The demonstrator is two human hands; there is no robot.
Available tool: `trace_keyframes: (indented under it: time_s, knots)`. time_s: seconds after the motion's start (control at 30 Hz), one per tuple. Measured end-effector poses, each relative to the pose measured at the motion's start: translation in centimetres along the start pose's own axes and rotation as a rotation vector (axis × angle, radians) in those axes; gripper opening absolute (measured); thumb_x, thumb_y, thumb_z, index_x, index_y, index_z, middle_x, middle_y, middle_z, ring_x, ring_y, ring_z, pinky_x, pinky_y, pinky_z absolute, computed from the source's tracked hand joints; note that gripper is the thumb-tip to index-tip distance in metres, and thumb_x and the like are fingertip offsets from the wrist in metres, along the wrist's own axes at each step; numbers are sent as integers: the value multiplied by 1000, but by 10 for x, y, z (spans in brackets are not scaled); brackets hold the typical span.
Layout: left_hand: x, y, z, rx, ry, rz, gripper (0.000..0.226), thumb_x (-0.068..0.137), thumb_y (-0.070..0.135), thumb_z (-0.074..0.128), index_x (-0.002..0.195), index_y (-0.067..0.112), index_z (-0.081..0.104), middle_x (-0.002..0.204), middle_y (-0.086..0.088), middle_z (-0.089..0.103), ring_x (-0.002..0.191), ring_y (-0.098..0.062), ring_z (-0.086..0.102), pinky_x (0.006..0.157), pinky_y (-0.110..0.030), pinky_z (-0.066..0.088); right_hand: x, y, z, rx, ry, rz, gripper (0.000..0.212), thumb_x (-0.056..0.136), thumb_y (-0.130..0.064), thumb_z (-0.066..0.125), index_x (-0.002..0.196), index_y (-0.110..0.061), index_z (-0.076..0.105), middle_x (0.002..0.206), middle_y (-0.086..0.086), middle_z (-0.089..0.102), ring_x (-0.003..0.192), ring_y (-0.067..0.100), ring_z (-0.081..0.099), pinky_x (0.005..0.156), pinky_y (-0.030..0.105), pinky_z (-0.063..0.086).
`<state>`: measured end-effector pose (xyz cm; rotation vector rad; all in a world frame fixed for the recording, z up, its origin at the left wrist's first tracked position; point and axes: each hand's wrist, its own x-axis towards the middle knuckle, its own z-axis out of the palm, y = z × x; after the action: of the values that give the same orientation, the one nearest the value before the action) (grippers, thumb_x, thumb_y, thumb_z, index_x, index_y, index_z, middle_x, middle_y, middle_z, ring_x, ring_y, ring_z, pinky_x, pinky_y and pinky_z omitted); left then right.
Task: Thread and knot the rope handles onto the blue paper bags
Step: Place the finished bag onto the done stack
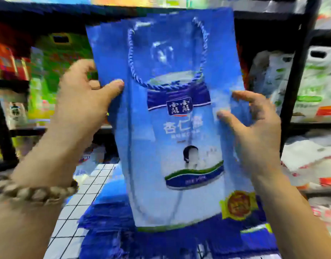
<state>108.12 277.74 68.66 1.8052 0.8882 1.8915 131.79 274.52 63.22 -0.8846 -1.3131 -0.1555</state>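
I hold a flat blue paper bag (181, 139) upright in front of me, its printed face toward the camera. A twisted blue rope handle (168, 86) hangs in a loop down over the bag's upper front. My left hand (86, 101) pinches the bag's left edge, thumb on the front. My right hand (254, 124) is at the right edge with fingers curled; thumb and forefinger touch the paper. A faint thin cord line shows through the lower half of the bag.
A pile of more blue bags (108, 230) lies below on a white gridded surface (80, 202). Black metal shelving (295, 75) stands behind, packed with green boxes (54, 58) on the left and white plastic bags (310, 86) on the right.
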Motion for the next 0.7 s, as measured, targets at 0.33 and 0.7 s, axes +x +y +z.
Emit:
trace_keyframes:
  time_s: [0.33,0.7]
  knots:
    - [-6,-147,165,85,-235,-478,52,67,-5,64,111,14,46,107,-23,63,87,-28,63,78,-43,53,-18,124,-65,-716,-561,518,82,71,-48,71,140,-23,35,119,10,41,119,25,44,90,28,38]
    - [-91,-135,205,844,-1094,-201,37,93,23,41,127,9,38,133,-17,40,121,-34,43,94,-39,38,-54,204,-73,-1016,-856,543,70,79,-65,50,139,-32,35,148,8,24,135,25,26,101,36,29]
